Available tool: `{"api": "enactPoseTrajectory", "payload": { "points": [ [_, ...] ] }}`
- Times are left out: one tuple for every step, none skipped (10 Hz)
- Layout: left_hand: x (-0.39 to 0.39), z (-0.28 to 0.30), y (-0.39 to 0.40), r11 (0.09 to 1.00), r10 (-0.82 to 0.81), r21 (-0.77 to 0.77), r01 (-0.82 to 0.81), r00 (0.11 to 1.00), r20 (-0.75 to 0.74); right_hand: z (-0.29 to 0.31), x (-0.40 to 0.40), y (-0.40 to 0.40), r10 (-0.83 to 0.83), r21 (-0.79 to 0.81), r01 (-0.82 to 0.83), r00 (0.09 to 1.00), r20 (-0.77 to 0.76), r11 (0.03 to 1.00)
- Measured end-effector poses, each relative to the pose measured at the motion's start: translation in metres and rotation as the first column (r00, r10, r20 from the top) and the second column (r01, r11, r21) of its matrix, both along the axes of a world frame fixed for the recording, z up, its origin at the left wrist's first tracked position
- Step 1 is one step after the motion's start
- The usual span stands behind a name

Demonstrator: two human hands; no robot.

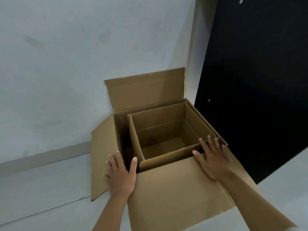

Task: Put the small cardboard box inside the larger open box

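Flat hands (121, 174) beside open-topped small box (165, 147) inside larger box (175, 197)

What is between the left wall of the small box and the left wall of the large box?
In the head view, only a dark empty gap lies between the small box and the large box's left wall; the left hand rests at its near end.
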State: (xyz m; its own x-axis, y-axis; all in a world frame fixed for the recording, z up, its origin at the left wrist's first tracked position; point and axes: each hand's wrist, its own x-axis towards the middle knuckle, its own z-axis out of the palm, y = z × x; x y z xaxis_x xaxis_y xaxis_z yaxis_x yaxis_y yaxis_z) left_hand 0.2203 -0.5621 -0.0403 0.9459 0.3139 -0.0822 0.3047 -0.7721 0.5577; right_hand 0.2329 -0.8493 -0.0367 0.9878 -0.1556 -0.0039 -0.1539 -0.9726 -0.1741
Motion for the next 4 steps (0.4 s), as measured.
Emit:
{"api": "enactPoseTrajectory", "payload": {
  "points": [
    [0.001, 0.001, -0.002, 0.999, -0.008, -0.040, 0.008, 1.000, -0.004, -0.001, -0.004, 0.005, 0.023, 0.030, -0.023, 1.000, 0.017, 0.999],
    [0.006, 0.006, 0.000, 0.996, -0.055, -0.069, 0.051, 0.997, -0.059, 0.004, -0.003, 0.004, 0.017, 0.016, -0.017, 1.000, 0.014, 1.000],
    [0.000, 0.013, 0.001, 0.998, -0.054, -0.019, 0.052, 0.990, -0.131, 0.015, -0.007, 0.005, 0.032, 0.011, -0.032, 0.999, -0.022, 0.999],
    [-0.006, 0.025, 0.004, 0.991, -0.102, 0.070, 0.110, 0.988, -0.115, 0.029, -0.010, 0.008, 0.053, 0.001, -0.053, 0.998, -0.038, 0.999]
  ]
}}
